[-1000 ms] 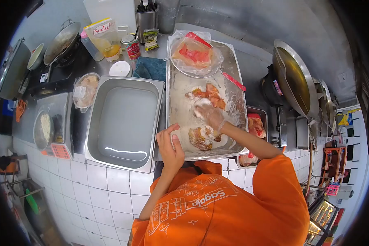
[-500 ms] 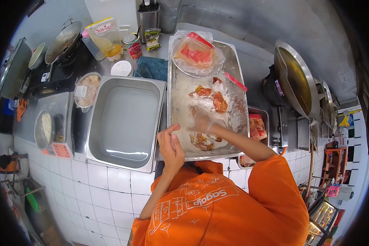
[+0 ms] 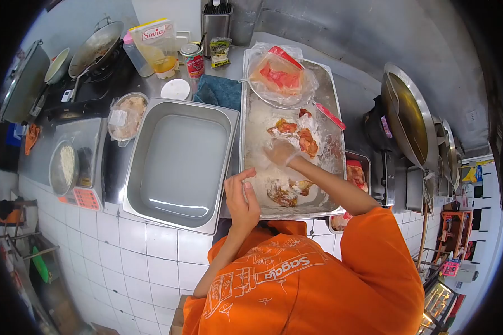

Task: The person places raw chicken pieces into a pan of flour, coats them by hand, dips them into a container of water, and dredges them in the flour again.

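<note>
My right hand (image 3: 280,152), in a clear plastic glove, is down in the flour (image 3: 261,118) of a large metal tray (image 3: 243,131). Its fingertips are not clear against the flour, so its grip is hidden. Just beyond and right of it are raw meat pieces (image 3: 307,143), partly floured. Another floured meat piece (image 3: 282,194) lies at the near end. My left hand (image 3: 241,196) is raised bare between the tray and a deep steel pan (image 3: 224,167), fingers stretched out, thumb apart, holding nothing.
The deep pan holds clear liquid. A strainer (image 3: 285,105) with a plastic bag and a red-handled utensil (image 3: 331,116) rest in the tray. A large wok of oil (image 3: 411,120) stands right. Left are a bowl of white powder (image 3: 65,167) on a scale (image 3: 85,199) and a container of meat (image 3: 129,118).
My right hand has moved a little farther from my body within the flour and is less blurred. My left hand keeps its pose. The whole view has shifted slightly.
</note>
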Action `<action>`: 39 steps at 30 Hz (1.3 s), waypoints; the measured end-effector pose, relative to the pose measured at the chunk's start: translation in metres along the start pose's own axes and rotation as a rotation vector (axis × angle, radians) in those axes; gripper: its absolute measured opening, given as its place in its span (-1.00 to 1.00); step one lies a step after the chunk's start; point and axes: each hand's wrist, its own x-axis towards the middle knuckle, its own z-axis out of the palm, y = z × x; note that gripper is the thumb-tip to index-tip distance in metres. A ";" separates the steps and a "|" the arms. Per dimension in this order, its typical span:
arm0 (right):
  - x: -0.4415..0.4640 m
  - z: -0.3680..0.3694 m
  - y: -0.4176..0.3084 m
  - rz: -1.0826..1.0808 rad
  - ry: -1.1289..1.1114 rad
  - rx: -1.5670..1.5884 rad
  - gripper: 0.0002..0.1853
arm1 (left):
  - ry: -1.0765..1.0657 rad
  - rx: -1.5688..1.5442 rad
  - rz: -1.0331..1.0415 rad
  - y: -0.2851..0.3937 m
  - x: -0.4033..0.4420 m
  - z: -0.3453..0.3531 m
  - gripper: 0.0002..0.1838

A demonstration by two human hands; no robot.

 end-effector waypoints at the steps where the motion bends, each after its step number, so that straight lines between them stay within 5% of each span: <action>1: -0.007 -0.015 -0.009 -0.019 -0.048 -0.063 -0.25 | 0.004 -0.007 0.006 -0.001 0.001 0.000 -0.73; 3: -0.025 -0.041 -0.021 -0.053 -0.150 -0.190 -0.23 | 0.008 -0.023 0.012 -0.002 0.001 -0.001 -0.73; 6: -0.011 0.002 0.000 -0.585 0.269 -0.007 -0.17 | 0.005 0.015 0.031 -0.003 0.001 -0.001 -0.71; 9: 0.004 0.044 -0.003 -0.653 0.252 -0.166 -0.08 | 0.012 0.013 0.041 -0.005 0.000 -0.001 -0.71; 13: 0.000 0.005 -0.041 -0.297 -0.154 -0.062 -0.10 | -0.006 -0.006 0.007 -0.004 -0.002 -0.004 -0.70; 22: 0.018 0.039 -0.033 -0.232 0.415 0.151 -0.72 | -0.052 -0.112 -0.121 0.001 0.010 -0.002 -0.72; 28: 0.034 0.064 -0.024 -0.229 0.599 0.078 -0.79 | -0.075 0.009 -0.034 -0.007 0.008 0.001 -0.72; 31: 0.031 0.064 -0.033 -0.348 0.872 0.083 -0.84 | -0.120 0.034 -0.021 -0.003 0.009 0.001 -0.73; 37: 0.050 0.055 -0.030 -0.620 0.995 -0.008 -0.85 | -0.169 0.030 -0.075 -0.006 0.009 0.000 -0.71; 39: 0.055 0.055 -0.025 -0.534 0.834 -0.045 -0.82 | -0.194 0.064 -0.080 -0.005 0.009 -0.001 -0.71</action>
